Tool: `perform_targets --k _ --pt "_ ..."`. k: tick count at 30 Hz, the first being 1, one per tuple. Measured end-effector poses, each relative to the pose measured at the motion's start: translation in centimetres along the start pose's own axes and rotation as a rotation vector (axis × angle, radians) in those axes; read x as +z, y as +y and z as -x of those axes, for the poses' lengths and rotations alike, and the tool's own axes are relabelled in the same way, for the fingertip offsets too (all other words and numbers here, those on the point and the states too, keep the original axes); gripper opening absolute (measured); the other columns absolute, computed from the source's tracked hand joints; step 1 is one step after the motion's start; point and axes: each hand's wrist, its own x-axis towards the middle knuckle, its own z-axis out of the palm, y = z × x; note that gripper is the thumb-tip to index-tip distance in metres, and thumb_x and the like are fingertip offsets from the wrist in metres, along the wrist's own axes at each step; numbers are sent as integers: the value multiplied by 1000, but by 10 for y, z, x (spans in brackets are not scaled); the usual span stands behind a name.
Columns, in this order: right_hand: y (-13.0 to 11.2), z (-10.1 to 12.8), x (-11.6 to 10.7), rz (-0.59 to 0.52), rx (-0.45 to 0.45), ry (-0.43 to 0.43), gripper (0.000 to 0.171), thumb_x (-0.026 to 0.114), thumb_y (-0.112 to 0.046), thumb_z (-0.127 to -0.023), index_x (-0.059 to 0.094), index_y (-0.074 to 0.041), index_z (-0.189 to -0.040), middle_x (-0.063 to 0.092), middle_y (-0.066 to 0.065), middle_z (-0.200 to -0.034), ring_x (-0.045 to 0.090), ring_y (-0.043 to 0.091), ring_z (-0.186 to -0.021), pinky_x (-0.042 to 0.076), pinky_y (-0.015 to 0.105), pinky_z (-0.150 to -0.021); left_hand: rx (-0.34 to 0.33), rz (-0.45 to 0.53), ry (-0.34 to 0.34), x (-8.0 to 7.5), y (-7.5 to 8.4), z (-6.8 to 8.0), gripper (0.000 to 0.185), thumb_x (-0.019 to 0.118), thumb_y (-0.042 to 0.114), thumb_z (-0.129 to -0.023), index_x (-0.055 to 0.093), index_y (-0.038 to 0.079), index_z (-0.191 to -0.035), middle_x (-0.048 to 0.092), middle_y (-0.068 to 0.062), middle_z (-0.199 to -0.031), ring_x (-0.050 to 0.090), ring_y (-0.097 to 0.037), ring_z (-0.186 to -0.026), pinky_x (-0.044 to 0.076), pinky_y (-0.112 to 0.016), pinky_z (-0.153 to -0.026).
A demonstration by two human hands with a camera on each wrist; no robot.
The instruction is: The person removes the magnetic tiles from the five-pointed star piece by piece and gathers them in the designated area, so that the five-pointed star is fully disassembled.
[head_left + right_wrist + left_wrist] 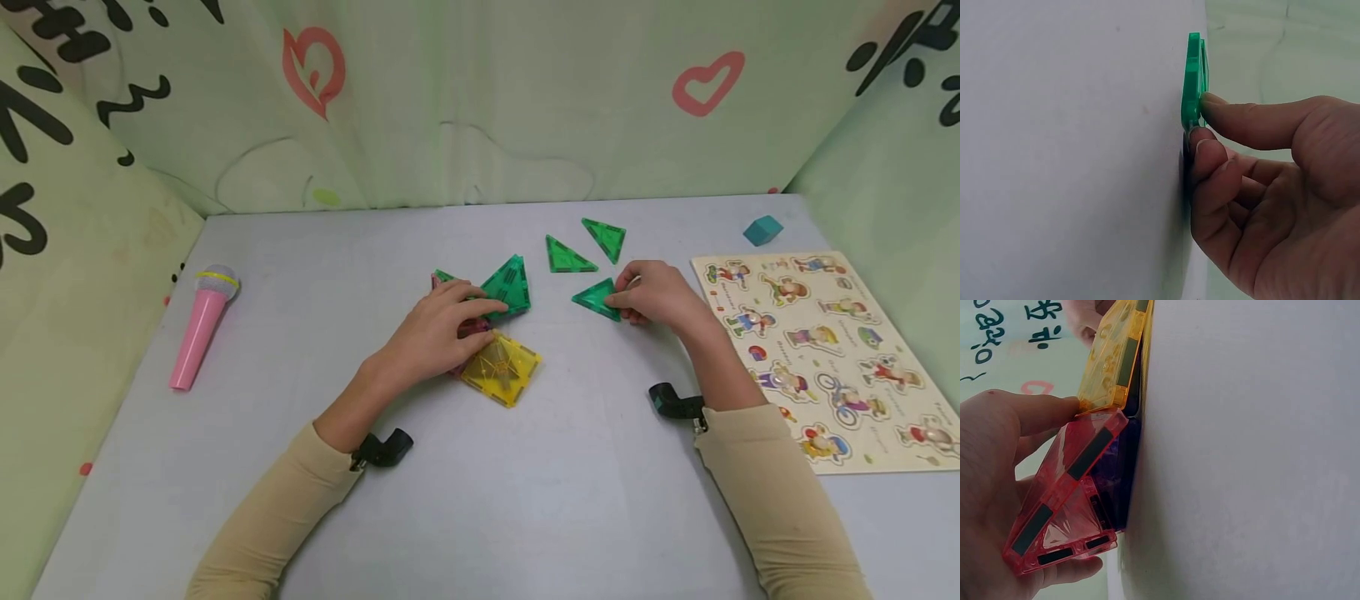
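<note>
My left hand [450,325] lies over a small pile of magnetic tiles in the middle of the grey table [480,500]. In the left wrist view its thumb and a finger [1063,572] hold a pink tile [1066,494] tilted up off the table, over a purple tile [1116,475] and beside a yellow square tile [1113,356]. The yellow tile [501,367] lies flat, and a green triangle [510,287] leans at the fingertips. My right hand [619,302] pinches the edge of another green triangle [597,298] between thumb and forefinger [1207,147]; this triangle [1194,81] touches the table.
Two more green triangles [567,256] [604,237] lie just behind the right hand. A wooden picture puzzle board [832,358] lies at the right, a teal block [762,229] behind it. A pink toy microphone [201,325] lies at the left. Printed cloth walls enclose the table.
</note>
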Motion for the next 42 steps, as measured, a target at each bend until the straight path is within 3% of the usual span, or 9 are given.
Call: perform_targets --k 9,14,17,22,29,36,42 --pt "-9 6 -1 89 -16 37 29 67 -24 -93 57 0 -106 63 10 -77 58 19 -66 46 30 -61 3 -4 0 0 -1 0 38 65 37 -95 63 32 -133 58 0 -135 47 -19 -132 43 -45 -108" --pt "-22 12 2 113 -81 55 30 64 -27 -94 61 -3 -111 63 10 -78 57 22 -69 44 32 -64 10 -34 5 -1 -1 0 39 65 38 -95 63 33 -133 59 0 -133 49 -19 -130 46 -46 -104" --pt "-33 13 11 98 -154 -13 30 63 -27 -95 64 -5 -115 64 10 -79 58 22 -69 45 32 -66 4 -72 2 -2 -1 1 39 64 40 -95 62 34 -134 59 0 -133 48 -21 -131 45 -48 -103" --pt "-48 17 31 24 -255 -198 28 63 -26 -96 67 -7 -115 61 10 -75 57 23 -68 47 33 -69 -25 -122 -15 -4 -1 2 40 62 43 -96 60 36 -135 58 0 -135 46 -22 -133 42 -52 -105" --pt "-56 21 54 -61 -290 -369 23 64 -25 -95 71 -8 -109 61 8 -78 58 22 -69 52 33 -69 -16 -120 -20 -4 -1 1 40 62 42 -96 60 35 -136 58 0 -135 46 -22 -133 44 -51 -103" --pt "-60 22 70 -34 -318 -454 17 67 -26 -94 71 -10 -93 64 5 -75 57 19 -64 51 30 -63 4 -96 -10 -5 -2 1 39 64 39 -96 61 33 -135 59 -1 -133 48 -22 -131 47 -47 -101" --pt "-62 23 75 -39 -332 -448 16 67 -24 -94 69 -9 -88 61 4 -73 55 18 -62 49 29 -61 14 -93 -6 -5 -2 2 39 64 39 -96 62 32 -134 60 -1 -132 49 -21 -129 48 -46 -101"
